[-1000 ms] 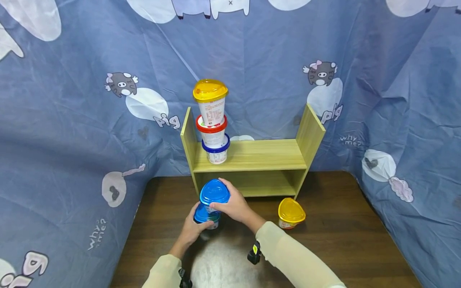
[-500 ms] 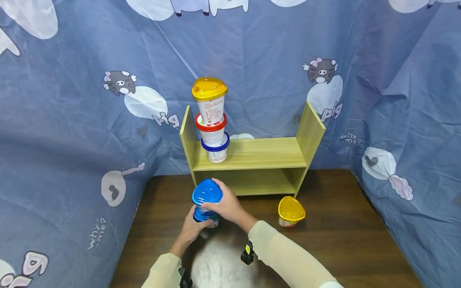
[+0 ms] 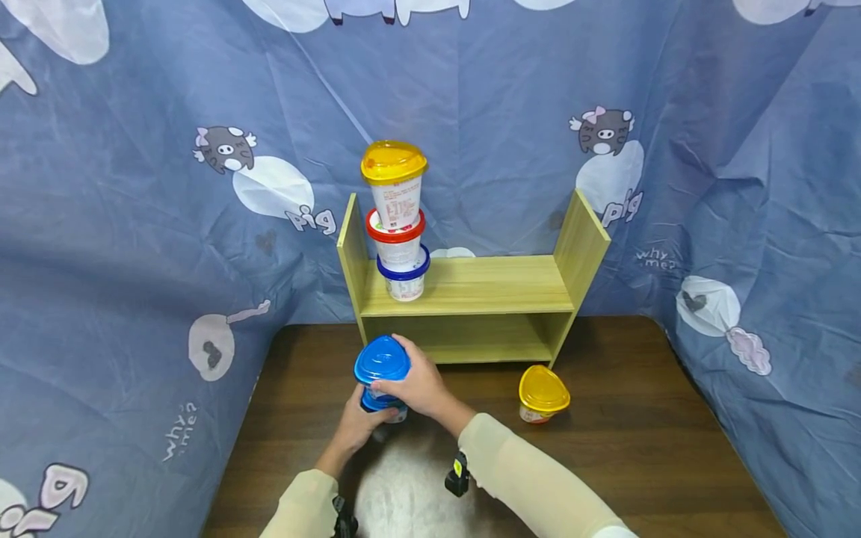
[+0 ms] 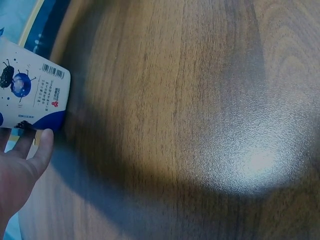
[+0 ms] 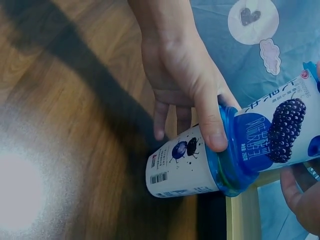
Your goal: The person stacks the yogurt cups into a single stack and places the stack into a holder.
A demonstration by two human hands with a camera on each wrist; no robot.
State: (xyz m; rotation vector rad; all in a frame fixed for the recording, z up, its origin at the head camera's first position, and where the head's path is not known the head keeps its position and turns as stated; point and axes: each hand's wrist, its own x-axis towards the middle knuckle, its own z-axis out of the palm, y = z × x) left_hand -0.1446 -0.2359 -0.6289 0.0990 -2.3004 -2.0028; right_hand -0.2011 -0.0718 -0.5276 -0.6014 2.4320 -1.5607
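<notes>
Two blue-lidded yogurt cups are stacked in front of the shelf's left end. My left hand (image 3: 353, 426) grips the lower yogurt cup (image 5: 180, 165) near its lid, thumb on one side; the left wrist view shows its printed wall. My right hand (image 3: 427, 385) holds the upper yogurt cup (image 3: 382, 360) by its side, fingers behind and thumb in front. In the right wrist view the upper cup's base meets the lower cup's lid (image 5: 230, 165). The upper cup hides most of the lower one from the head view.
A wooden shelf (image 3: 471, 288) stands at the table's back. On its left end rise a blue-rimmed cup (image 3: 405, 288), a red-rimmed cup (image 3: 398, 250) and a yellow-lidded cup (image 3: 395, 198), stacked. Another yellow-lidded cup (image 3: 543, 392) stands on the table (image 3: 632, 448) at right.
My right hand has shifted left with the upper blue-lidded yogurt cup, bringing it over the lower one. The left hand has stayed nearly still on the lower cup.
</notes>
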